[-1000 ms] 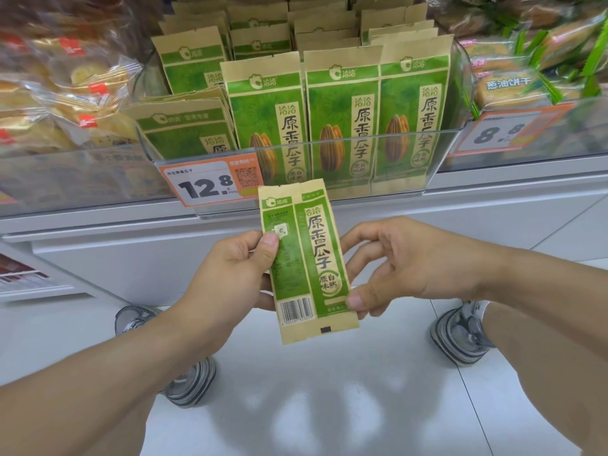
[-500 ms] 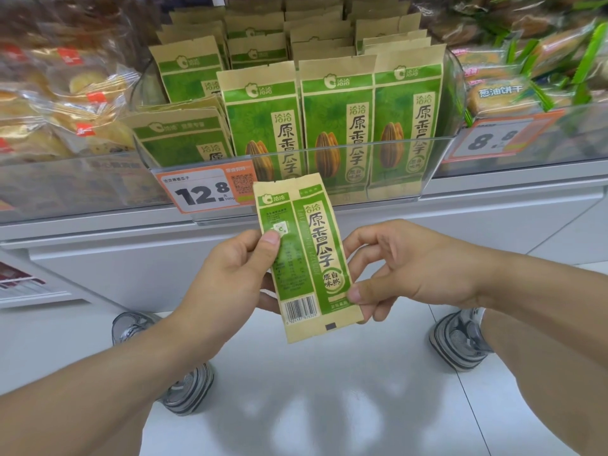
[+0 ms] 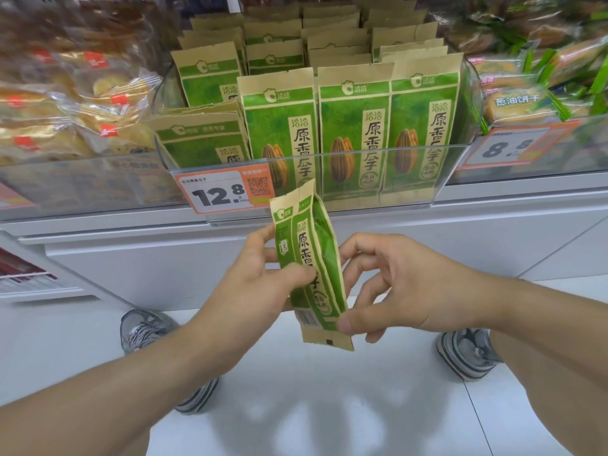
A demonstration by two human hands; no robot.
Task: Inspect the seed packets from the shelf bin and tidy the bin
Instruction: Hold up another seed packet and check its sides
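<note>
I am holding one packet (image 3: 311, 268) upright in front of the bin (image 3: 329, 205), just below its clear front wall, with the packet turned nearly edge-on so that its green side panel and the folded tan top are facing me. My left hand (image 3: 260, 284) is gripping it from the left: the thumb is lying across the printed face at mid-height, and the fingers are curling round behind, their tips hidden by the packet. My right hand (image 3: 391, 287) is pinching the lower right edge, thumb pressing near the bottom seal, index finger bending over toward the packet's far side, the other fingers loosely curled below and holding nothing. Both forearms are reaching in from the lower corners, wrists roughly level, meeting at the packet.

Behind it, the bin is holding rows of the same packets (image 3: 355, 126) standing upright, three across the front; a shorter stack at the left front is leaning back. A price tag (image 3: 220, 192) reading 12.8 is clipped to the bin's front left. Bagged bread (image 3: 75, 110) is lying on the shelf to the left, green-wrapped snacks (image 3: 526, 93) to the right. My shoes (image 3: 144, 330) are showing on the white floor (image 3: 312, 406).
</note>
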